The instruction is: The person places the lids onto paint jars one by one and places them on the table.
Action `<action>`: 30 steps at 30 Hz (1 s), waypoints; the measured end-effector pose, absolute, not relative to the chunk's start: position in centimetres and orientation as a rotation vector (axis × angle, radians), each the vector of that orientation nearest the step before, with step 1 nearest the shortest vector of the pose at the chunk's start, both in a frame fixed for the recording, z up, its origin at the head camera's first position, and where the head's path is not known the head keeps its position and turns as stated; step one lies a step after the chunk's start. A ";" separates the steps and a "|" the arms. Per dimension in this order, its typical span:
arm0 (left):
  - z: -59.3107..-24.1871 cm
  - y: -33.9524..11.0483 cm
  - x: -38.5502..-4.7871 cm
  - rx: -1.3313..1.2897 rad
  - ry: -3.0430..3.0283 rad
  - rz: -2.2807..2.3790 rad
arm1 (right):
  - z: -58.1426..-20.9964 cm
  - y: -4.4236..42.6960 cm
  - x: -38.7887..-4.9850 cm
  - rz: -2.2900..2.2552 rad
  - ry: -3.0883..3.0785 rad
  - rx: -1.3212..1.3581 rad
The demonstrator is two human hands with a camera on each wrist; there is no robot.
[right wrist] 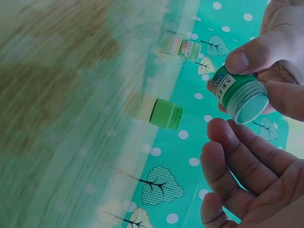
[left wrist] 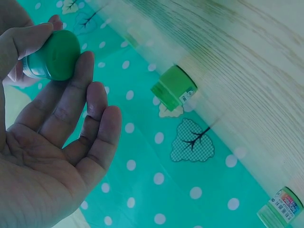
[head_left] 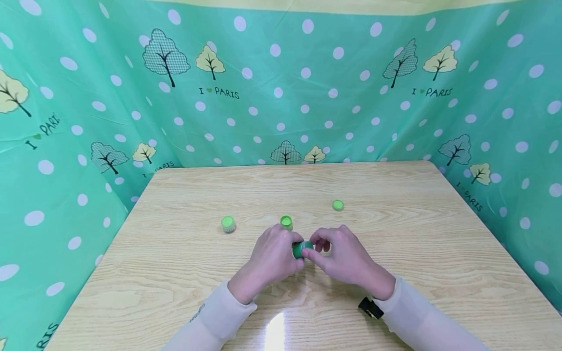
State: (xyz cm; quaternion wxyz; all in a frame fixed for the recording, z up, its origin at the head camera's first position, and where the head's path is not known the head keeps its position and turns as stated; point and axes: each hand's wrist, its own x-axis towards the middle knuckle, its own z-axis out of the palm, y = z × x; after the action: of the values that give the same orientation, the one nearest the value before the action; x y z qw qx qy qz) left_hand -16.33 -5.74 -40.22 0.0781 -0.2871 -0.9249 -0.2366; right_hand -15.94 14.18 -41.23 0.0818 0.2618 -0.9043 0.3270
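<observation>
A small dark green paint jar point(head_left: 298, 249) is held on its side above the table, between the two hands. My left hand point(head_left: 276, 251) grips the jar's body between thumb and fingers; its rounded green base shows in the left wrist view. My right hand point(head_left: 344, 253) has its thumb and fingertips at the jar's pale, see-through lid point(right wrist: 252, 103) and pinches it at the rim. The lid is on the jar. Just beyond the hands stands a light green paint jar point(head_left: 286, 223) with its top uncovered, its lower part partly hidden by the left hand.
On the left of the wooden table point(head_left: 184, 273) stands another light green jar point(head_left: 228, 224) with its lid on. A loose light green lid point(head_left: 337, 205) lies farther back on the right. A dotted green curtain point(head_left: 281, 97) hangs around the table's back and sides.
</observation>
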 end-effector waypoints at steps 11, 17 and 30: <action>-40.4 -5.7 -16.3 -0.862 -2.771 -0.696 | -41.4 14.3 -16.0 1.055 -2.705 0.783; -40.4 -5.7 -16.3 -0.864 -2.770 -0.687 | -41.3 14.2 -16.0 1.093 -2.734 0.763; -40.4 -5.5 -16.3 -0.847 -2.781 -0.656 | -41.5 14.3 -16.0 1.082 -2.755 0.737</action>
State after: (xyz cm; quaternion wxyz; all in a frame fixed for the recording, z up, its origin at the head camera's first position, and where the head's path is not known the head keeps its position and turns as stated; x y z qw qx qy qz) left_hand -16.28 -5.47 -40.36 0.0809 -0.2833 -0.9301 -0.2193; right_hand -16.01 14.31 -41.47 0.0454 0.2415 -0.9022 0.3545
